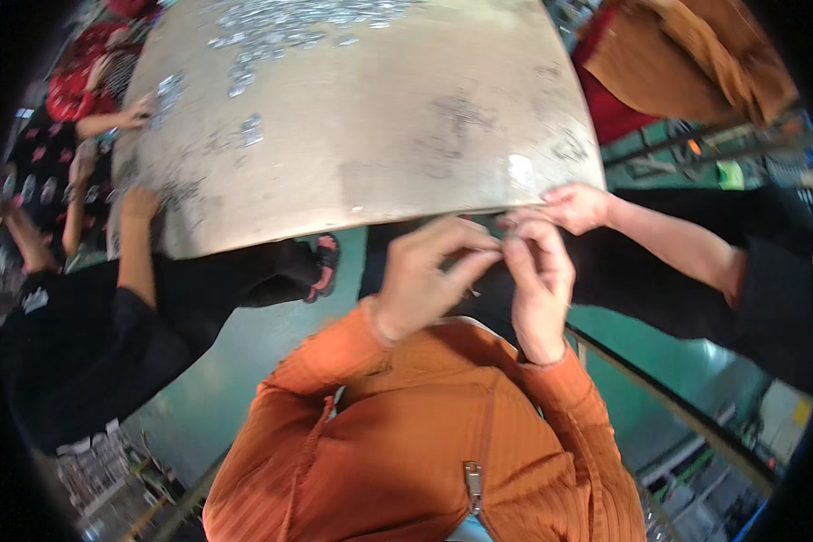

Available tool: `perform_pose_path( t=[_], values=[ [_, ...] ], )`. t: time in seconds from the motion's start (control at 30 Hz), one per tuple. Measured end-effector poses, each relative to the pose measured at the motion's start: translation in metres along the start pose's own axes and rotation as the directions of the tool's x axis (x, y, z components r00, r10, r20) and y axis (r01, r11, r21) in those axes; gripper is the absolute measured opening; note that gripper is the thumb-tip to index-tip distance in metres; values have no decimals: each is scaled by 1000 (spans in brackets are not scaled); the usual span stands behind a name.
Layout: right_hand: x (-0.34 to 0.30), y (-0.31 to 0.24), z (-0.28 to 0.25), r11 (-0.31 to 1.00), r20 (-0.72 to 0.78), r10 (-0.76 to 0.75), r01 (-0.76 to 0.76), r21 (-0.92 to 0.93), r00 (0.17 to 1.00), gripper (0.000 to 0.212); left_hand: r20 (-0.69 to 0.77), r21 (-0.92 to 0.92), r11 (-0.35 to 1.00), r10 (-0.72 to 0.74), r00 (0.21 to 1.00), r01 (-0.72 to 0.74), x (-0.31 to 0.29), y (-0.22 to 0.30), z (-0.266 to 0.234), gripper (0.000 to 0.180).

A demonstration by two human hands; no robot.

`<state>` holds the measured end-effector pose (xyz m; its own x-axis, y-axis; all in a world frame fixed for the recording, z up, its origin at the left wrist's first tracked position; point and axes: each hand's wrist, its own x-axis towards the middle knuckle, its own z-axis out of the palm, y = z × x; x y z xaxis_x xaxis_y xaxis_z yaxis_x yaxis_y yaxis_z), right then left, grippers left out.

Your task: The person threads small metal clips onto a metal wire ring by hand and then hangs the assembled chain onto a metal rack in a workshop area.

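Just below the table's near edge, my two hands meet in front of my orange sleeves. My left hand (429,275) is closed in a pinch, thumb against forefinger. Close beside it, my right hand (540,287) is pinched too, its fingertips almost touching the left ones. Whatever sits between the fingertips is too small and blurred to name. On the table (361,176) at the far side lies a spread of small silvery pieces (285,27), with a few more (251,131) left of the middle.
Thin dark pieces or marks (461,117) lie in patches on the tabletop. At right, another person's hand (576,208) reaches to the table edge near my right hand. More people's hands (137,203) work along the left edge. Brown cloth (668,68) hangs at the far right.
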<state>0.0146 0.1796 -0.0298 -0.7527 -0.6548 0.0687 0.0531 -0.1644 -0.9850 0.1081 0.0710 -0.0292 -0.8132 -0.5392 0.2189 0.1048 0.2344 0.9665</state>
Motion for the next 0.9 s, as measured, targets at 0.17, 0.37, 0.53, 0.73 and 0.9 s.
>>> perform_pose_path(
  t=[0.17, 0.37, 0.53, 0.73, 0.9],
  values=[
    [-10, 0, 6, 976, -3, -219, 219, -4, 976, 5, -211, 354, 935, 84, 974, -4, 24, -18, -59, 10],
    [-13, -1, 11, 979, 14, -203, 203, 2, 979, 3, -679, 685, 515, 195, 708, 515, 67, -143, -256, 22],
    [-12, -7, 10, 982, 16, -186, 187, -11, 982, 4, -467, 876, 239, 205, 860, 419, 76, -183, -301, 22],
    [-14, -4, 5, 989, 35, -138, 139, -39, 990, 10, -493, 544, 791, 30, 870, 280, 87, -98, -203, 20],
    [-11, 12, -5, 992, 25, -123, 123, -3, 992, 7, -32, -1, 984, -177, 984, 177, 42, 12, -38, 12]
  ],
)
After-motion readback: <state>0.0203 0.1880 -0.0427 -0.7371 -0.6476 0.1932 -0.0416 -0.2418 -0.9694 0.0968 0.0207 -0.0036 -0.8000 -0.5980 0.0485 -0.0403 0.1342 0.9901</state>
